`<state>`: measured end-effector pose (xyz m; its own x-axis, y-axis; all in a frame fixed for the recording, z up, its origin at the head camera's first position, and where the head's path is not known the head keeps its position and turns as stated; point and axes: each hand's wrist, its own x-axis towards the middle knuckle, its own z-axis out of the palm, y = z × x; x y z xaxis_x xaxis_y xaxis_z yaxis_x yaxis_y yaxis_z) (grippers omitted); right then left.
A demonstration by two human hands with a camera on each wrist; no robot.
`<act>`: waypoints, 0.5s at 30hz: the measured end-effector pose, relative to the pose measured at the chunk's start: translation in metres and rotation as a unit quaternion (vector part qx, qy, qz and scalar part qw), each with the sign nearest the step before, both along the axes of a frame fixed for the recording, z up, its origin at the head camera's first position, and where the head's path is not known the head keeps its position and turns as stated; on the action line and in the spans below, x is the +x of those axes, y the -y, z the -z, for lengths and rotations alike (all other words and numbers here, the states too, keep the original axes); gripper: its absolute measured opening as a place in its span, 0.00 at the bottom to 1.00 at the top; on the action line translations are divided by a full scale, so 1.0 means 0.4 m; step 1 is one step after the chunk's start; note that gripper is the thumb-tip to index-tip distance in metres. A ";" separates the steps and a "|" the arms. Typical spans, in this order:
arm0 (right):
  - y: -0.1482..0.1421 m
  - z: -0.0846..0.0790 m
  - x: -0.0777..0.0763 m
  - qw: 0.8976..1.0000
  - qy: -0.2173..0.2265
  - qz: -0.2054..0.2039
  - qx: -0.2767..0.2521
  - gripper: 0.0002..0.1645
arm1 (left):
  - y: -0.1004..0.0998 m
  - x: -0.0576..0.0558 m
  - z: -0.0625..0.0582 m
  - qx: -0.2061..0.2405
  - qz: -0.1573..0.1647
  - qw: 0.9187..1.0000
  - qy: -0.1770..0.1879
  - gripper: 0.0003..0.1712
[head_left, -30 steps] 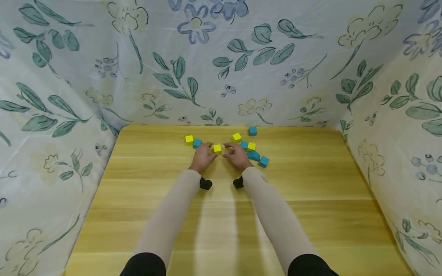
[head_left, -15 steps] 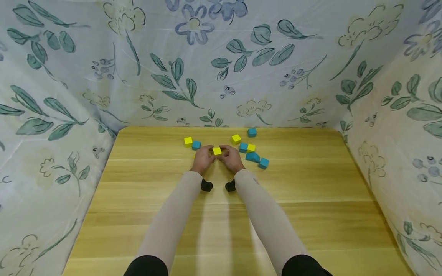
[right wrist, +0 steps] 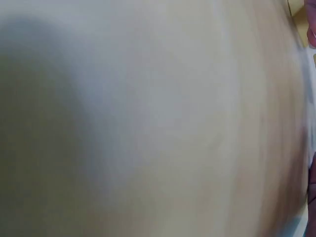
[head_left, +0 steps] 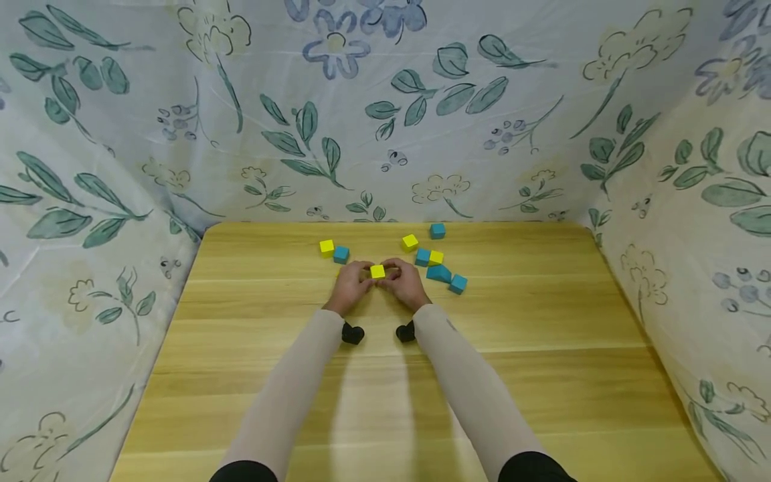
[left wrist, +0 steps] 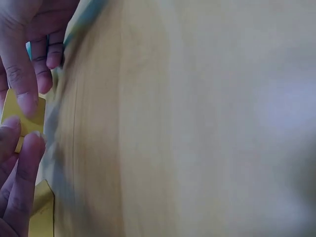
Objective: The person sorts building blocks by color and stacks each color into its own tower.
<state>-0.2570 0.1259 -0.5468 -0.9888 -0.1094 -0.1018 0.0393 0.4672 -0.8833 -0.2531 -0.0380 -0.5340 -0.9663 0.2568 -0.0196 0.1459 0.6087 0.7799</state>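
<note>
Both hands meet around one small yellow block (head_left: 377,272) near the back middle of the table. My left hand (head_left: 351,288) holds it from the left, and my right hand (head_left: 405,284) from the right. In the left wrist view, the right thumb presses on the face of the yellow block (left wrist: 32,111), while left fingertips (left wrist: 34,143) pinch its lower end. The right wrist view is blurred and catches only bits of the hands at its right edge. Left of the hands lie a yellow cube (head_left: 326,248) and a blue cube (head_left: 340,254).
Right of the hands lie yellow cubes (head_left: 410,242) (head_left: 436,258), blue cubes (head_left: 423,257) (head_left: 458,284) and a blue wedge-shaped block (head_left: 438,273). Another blue cube (head_left: 437,231) sits by the table's back edge. Floral cloth (head_left: 385,134) surrounds the wooden table (head_left: 542,321) at back and sides.
The right hand has closed in from the right onto the yellow block. Both hands and the block have shifted slightly toward the person. The other blocks stay where they were.
</note>
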 end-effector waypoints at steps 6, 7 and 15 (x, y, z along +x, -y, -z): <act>0.009 -0.004 0.057 0.999 -0.012 -0.028 -0.011 0.20 | 0.041 0.067 0.013 0.038 0.013 0.999 -0.016 0.23; 0.013 -0.004 0.069 0.999 -0.013 -0.032 -0.013 0.19 | 0.049 0.080 0.016 0.034 0.015 0.999 -0.027 0.23; 0.074 -0.015 0.165 0.998 -0.025 -0.058 -0.024 0.18 | 0.135 0.182 0.019 0.074 0.025 0.995 -0.054 0.21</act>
